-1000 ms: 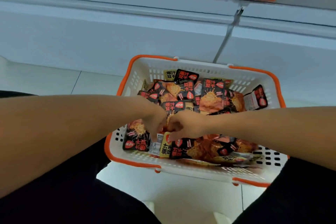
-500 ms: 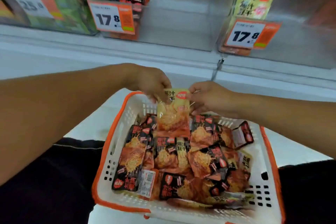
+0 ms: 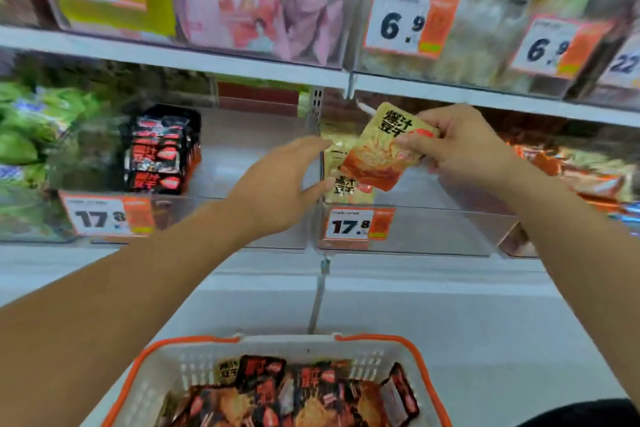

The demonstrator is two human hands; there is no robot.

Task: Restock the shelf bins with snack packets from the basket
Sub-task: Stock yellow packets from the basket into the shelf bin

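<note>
While the right hand [image 3: 464, 149] pinches a yellow-and-orange snack packet [image 3: 382, 149] by its upper right corner, the left hand [image 3: 280, 184] hovers beside it, fingers relaxed and holding nothing. Judging by its look, the packet is light, soft foil, glossy and probably slippery, so a grip on the flat sealed edge seems safest. It hangs tilted over the front left corner of a clear plastic bin [image 3: 433, 229], above matching packets [image 3: 349, 184]. Below, the white perforated basket [image 3: 166, 374] with orange rim holds many more.

White shelf [image 3: 433, 262] carries clear bins [image 3: 415, 229] of snack packets [image 3: 159, 149].
</note>
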